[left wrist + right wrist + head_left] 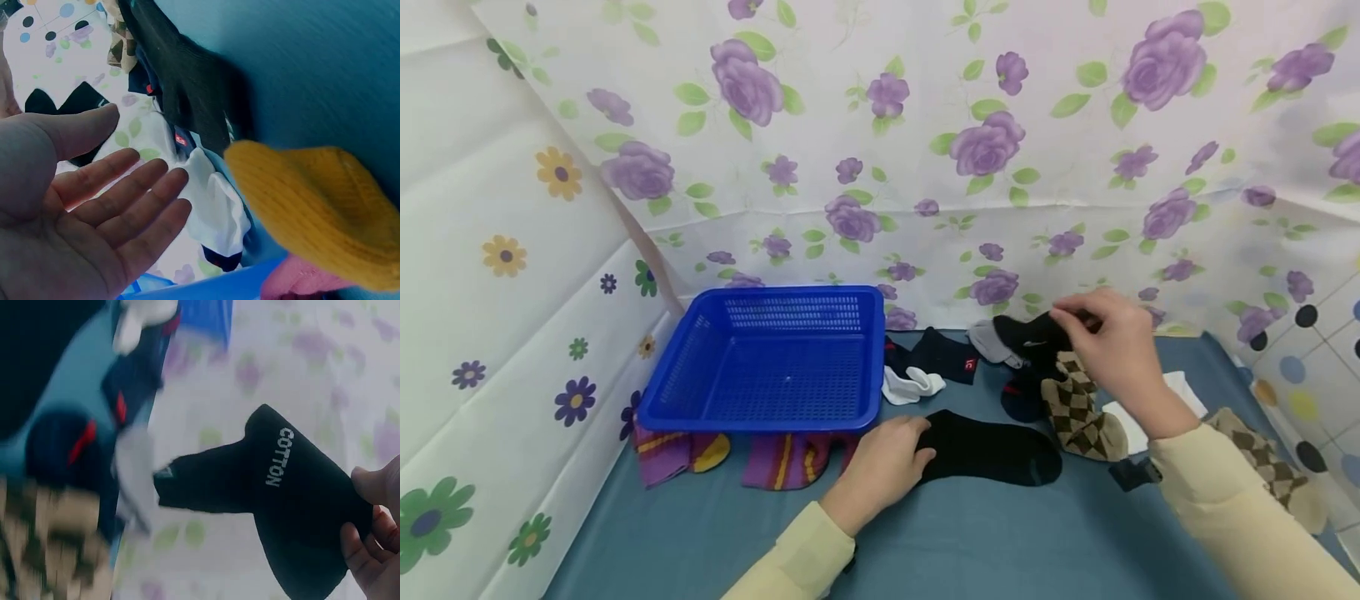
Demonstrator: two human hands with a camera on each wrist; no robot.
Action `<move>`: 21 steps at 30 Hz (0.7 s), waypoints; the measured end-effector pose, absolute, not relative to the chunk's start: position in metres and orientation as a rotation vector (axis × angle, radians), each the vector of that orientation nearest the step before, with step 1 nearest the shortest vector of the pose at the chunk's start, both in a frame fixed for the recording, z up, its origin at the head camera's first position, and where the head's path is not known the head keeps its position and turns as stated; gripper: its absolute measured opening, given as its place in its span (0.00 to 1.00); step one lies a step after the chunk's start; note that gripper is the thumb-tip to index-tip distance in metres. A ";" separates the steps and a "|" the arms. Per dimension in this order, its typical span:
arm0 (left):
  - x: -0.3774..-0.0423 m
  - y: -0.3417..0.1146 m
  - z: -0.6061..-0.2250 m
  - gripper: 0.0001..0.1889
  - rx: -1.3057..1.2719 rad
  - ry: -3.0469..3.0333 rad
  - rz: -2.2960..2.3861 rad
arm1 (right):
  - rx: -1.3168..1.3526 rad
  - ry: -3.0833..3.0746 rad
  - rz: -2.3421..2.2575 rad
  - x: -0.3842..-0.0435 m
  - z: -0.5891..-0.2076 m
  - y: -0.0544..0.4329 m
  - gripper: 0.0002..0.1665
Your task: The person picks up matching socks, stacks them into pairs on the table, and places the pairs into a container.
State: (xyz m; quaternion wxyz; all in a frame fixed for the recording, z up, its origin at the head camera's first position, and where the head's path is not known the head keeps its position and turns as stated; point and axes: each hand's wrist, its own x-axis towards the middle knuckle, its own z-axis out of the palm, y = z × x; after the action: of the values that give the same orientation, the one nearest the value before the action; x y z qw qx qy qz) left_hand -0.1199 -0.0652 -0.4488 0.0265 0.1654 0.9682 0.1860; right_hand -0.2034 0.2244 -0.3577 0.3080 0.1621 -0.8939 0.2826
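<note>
My right hand (1116, 354) pinches a black sock (275, 487) near its edge, lifted above the pile at the back right. White letters reading COTTON show on this sock in the right wrist view. A longer black sock (992, 450) lies flat on the table, toe to the right. Over its left end hovers or rests my left hand (887, 458); contact cannot be told. In the left wrist view that hand's fingers are loosely straight with nothing in them. Beneath the lifted sock are a brown checked sock (1078, 408) and a dark navy sock (1022, 400).
A blue plastic basket (880, 358) stands at the back left. Purple striped socks (782, 462) with yellow parts lie along its front. White (913, 385), grey (991, 343) and navy (943, 354) socks lie right of it. Another checked sock (1270, 458) is far right. Flowered sheets wall the table.
</note>
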 end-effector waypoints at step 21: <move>-0.139 -0.055 -0.440 0.12 0.589 3.185 0.961 | 0.620 -2.659 1.165 -0.171 -0.397 0.169 0.08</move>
State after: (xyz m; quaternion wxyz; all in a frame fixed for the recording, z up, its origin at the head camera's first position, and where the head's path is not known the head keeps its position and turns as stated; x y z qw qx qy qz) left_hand -0.1389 -0.0552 -0.4400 -0.1183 0.1732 0.9361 0.2824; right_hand -0.1707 0.1689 -0.3968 0.0865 0.2080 -0.8924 0.3910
